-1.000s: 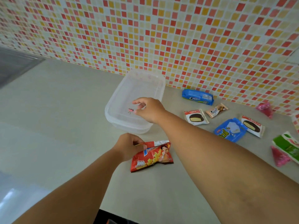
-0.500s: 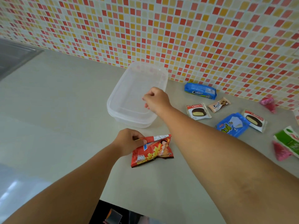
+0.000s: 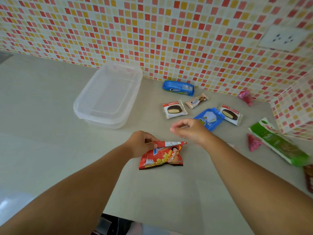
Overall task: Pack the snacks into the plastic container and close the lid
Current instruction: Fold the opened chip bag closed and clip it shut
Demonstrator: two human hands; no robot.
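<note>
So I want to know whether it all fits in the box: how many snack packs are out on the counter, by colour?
Red chip bag, pinched by the left hand: 1
Blue packs: 2
White chocolate-pie packs: 2
Beige cookie pack: 1
Pink wrapped sweets: 2
Green long pack: 1
Dark pack cut by the right edge: 1
Total: 10

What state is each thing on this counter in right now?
Container: lid on, nothing inside.
Red chip bag: sealed, flat on the counter, top edge pinched by the left hand.
Right hand: blurred, above the counter; whether it holds anything is unclear.
Blue cookie pack: sealed, by the wall.
Two choco pies: wrapped, unpacked.
Green pack: lying flat, unpacked.
</note>
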